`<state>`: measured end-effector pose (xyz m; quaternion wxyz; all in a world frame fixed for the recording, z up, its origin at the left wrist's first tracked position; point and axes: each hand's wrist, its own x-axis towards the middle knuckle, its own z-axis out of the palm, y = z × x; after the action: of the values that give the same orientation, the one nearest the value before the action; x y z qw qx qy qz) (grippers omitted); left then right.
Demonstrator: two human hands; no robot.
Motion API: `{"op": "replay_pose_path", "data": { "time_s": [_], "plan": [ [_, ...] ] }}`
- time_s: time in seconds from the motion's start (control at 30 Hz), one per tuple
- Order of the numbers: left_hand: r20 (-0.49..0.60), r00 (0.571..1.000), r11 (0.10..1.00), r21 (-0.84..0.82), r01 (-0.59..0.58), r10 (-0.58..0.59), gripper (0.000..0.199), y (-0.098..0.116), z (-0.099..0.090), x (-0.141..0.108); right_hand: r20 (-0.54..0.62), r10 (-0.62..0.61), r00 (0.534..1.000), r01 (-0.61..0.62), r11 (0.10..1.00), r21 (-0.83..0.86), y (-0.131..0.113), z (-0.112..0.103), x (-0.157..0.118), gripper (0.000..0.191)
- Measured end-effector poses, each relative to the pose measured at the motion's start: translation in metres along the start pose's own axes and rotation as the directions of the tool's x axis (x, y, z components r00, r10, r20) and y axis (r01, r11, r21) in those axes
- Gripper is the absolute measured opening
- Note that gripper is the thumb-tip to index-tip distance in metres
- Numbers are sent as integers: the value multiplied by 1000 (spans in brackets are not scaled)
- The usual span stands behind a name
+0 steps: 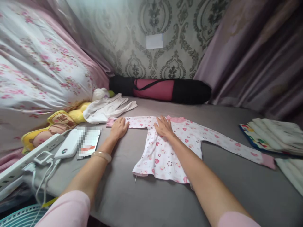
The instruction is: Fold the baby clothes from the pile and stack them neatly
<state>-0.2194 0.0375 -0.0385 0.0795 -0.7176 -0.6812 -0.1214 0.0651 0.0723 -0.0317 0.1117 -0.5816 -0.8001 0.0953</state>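
A small white long-sleeved shirt (156,157) with pink hearts, flowers and pink cuffs lies spread on the grey sheet. Its neckline points away from me and both sleeves are stretched out sideways. My left hand (119,127) rests flat on the left sleeve near its cuff, fingers apart. On the upper left part of the shirt, near the shoulder, my right hand (164,126) lies with its fingers spread. Neither hand grips the cloth. The right sleeve reaches toward the right side, untouched.
A black and dark pink long bag (153,89) lies along the wall. To the left are a crumpled white garment (106,108), yellow plush toys (61,119), a white power bank (68,145), a phone (90,143) and cables. Folded clothes (276,134) are stacked at the right.
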Motion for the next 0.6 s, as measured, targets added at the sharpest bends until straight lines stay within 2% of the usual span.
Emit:
{"op": "replay_pose_path", "data": {
  "time_s": [0.1, 0.2, 0.3, 0.37, 0.47, 0.6],
  "plan": [
    [-100, 995, 999, -47, -17, 12, 42, 2, -2, -4, 22, -1, 1000, -5, 963, 271, 9, -15, -6, 52],
    [-131, 991, 990, -139, -4, -14, 42, 1, 0, -7, -23, 20, 1000, -3, 813, 582, 31, -36, -27, 46],
    [-115, 992, 976, -216, 28, -54, 45, 2, -3, -12, -67, 41, 997, 21, 676, 737, 62, -62, -69, 36],
    [-99, 994, 970, -243, 10, -36, 44, 8, -13, -19, -18, 95, 995, -48, 647, 761, 85, -79, -105, 28],
    [-96, 992, 950, -297, -102, 76, 43, 31, -39, -36, 58, 140, 989, -139, 688, 712, 112, -97, -159, 21],
    [-89, 960, 879, -387, -280, 266, 36, 92, -76, -70, 215, 284, 934, -356, 697, 623, 127, -102, -213, 19]
  ]
}}
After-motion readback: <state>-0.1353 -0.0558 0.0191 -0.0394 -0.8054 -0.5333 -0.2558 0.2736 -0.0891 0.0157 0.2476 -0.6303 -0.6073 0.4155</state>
